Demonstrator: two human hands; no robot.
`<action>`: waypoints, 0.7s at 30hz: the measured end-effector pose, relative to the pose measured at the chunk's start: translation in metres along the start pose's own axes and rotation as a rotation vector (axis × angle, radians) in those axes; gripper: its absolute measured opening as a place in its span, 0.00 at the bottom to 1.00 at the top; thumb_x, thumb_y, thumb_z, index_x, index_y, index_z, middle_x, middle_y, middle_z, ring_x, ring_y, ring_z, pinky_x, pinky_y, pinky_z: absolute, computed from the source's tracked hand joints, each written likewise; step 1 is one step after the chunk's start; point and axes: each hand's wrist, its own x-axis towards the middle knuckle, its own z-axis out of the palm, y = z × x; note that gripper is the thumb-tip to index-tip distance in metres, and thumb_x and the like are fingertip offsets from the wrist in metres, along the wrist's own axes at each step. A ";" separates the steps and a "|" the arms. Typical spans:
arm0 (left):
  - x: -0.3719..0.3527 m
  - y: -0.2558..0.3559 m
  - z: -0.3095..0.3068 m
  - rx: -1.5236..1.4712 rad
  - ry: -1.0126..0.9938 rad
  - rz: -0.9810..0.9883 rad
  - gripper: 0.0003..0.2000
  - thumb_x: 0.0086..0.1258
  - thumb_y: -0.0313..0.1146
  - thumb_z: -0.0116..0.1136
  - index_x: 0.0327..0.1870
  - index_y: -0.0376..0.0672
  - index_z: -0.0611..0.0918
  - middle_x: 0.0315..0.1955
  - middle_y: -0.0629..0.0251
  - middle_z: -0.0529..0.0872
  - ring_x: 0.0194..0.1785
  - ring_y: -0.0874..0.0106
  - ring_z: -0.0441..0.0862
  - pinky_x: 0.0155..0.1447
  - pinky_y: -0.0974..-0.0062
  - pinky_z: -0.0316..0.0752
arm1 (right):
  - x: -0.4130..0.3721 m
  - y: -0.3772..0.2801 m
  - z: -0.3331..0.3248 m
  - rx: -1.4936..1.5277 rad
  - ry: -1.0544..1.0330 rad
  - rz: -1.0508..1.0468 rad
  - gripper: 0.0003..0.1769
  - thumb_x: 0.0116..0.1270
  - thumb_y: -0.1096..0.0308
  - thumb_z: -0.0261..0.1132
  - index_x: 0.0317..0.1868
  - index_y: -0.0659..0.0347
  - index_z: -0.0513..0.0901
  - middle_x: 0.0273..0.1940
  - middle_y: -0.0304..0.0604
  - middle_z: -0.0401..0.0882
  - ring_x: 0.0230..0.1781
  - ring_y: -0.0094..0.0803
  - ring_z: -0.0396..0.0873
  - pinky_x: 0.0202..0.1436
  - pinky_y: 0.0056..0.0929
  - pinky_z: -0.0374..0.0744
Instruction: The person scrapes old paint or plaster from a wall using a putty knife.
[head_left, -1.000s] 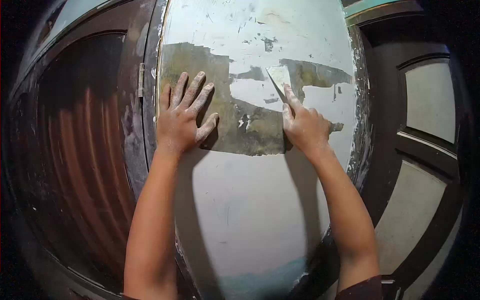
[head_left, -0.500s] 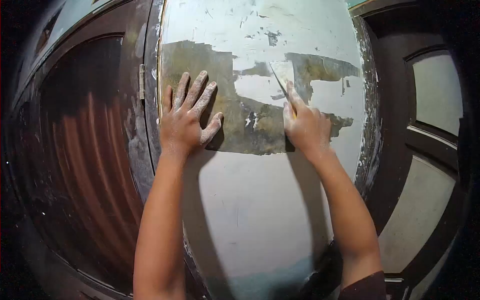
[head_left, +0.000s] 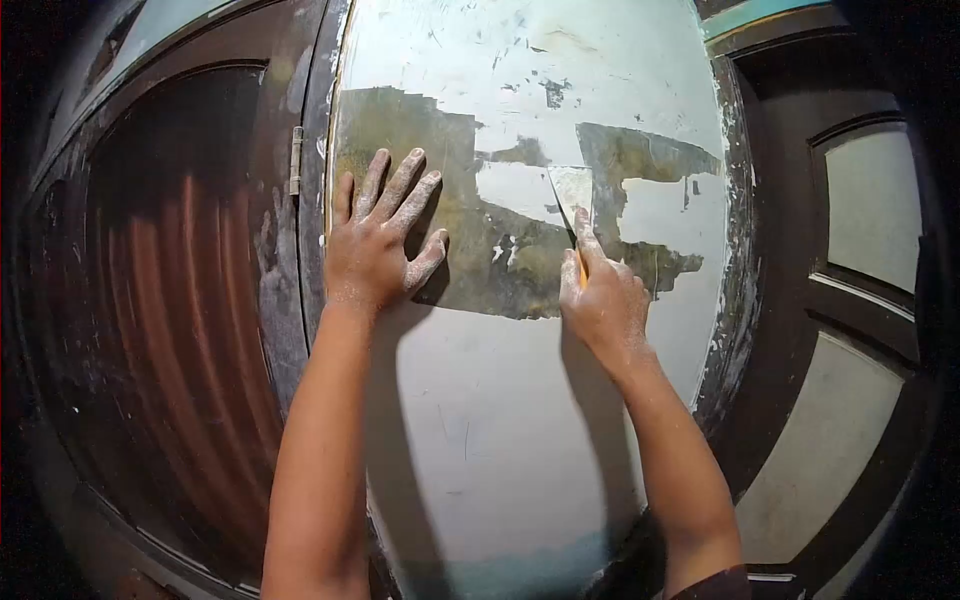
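Note:
My left hand [head_left: 380, 240], dusted with white powder, lies flat with fingers spread on the dark scraped patch [head_left: 455, 265] of the wall. To its right, my right hand [head_left: 608, 295] grips a scraper [head_left: 573, 187] by its yellowish handle, the index finger stretched along it. The wide blade points up and meets the wall where pale coating [head_left: 515, 185] borders darker bare areas. White dust covers the fingertips of both hands.
A dark wooden door [head_left: 180, 290] with a reddish curtained panel and a hinge [head_left: 296, 160] stands on the left. Another dark frame with pale panels [head_left: 872, 200] is on the right. Light wall [head_left: 490, 420] lies below the patch.
My right hand and the scraper have moved down along the wall. My left hand stays in place on the patch. The view has shifted slightly.

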 end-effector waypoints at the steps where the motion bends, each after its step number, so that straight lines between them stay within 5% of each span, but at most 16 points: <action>1: 0.000 0.000 0.000 -0.010 0.001 -0.005 0.33 0.71 0.52 0.62 0.78 0.61 0.76 0.84 0.73 0.66 0.87 0.58 0.57 0.87 0.45 0.47 | 0.004 -0.004 -0.005 -0.021 -0.023 0.029 0.32 0.80 0.55 0.54 0.83 0.43 0.68 0.39 0.56 0.90 0.45 0.61 0.88 0.51 0.61 0.84; 3: 0.000 -0.001 0.001 -0.005 0.004 0.003 0.33 0.71 0.52 0.62 0.78 0.60 0.76 0.84 0.74 0.66 0.87 0.57 0.57 0.87 0.45 0.47 | 0.029 -0.007 -0.004 0.054 0.121 -0.021 0.31 0.79 0.56 0.58 0.81 0.41 0.72 0.33 0.63 0.87 0.39 0.65 0.86 0.49 0.62 0.82; 8: 0.000 -0.001 0.001 0.004 0.004 0.006 0.33 0.71 0.52 0.62 0.78 0.59 0.76 0.84 0.73 0.66 0.87 0.57 0.58 0.87 0.45 0.47 | 0.034 -0.028 -0.025 0.027 0.030 0.053 0.32 0.77 0.52 0.57 0.80 0.42 0.72 0.39 0.66 0.88 0.45 0.69 0.86 0.56 0.61 0.82; 9: 0.000 -0.001 0.001 0.004 0.006 0.010 0.33 0.71 0.52 0.62 0.78 0.59 0.76 0.84 0.73 0.66 0.87 0.57 0.58 0.87 0.46 0.47 | 0.024 -0.027 -0.019 -0.036 0.076 -0.014 0.32 0.77 0.56 0.54 0.80 0.50 0.72 0.36 0.61 0.89 0.41 0.64 0.88 0.49 0.63 0.84; 21: -0.001 -0.006 0.005 0.003 0.002 0.023 0.34 0.72 0.54 0.60 0.80 0.60 0.73 0.85 0.72 0.63 0.87 0.57 0.56 0.87 0.44 0.47 | 0.028 -0.028 -0.015 -0.034 0.067 -0.017 0.32 0.78 0.54 0.55 0.80 0.48 0.72 0.38 0.61 0.89 0.43 0.63 0.88 0.51 0.63 0.83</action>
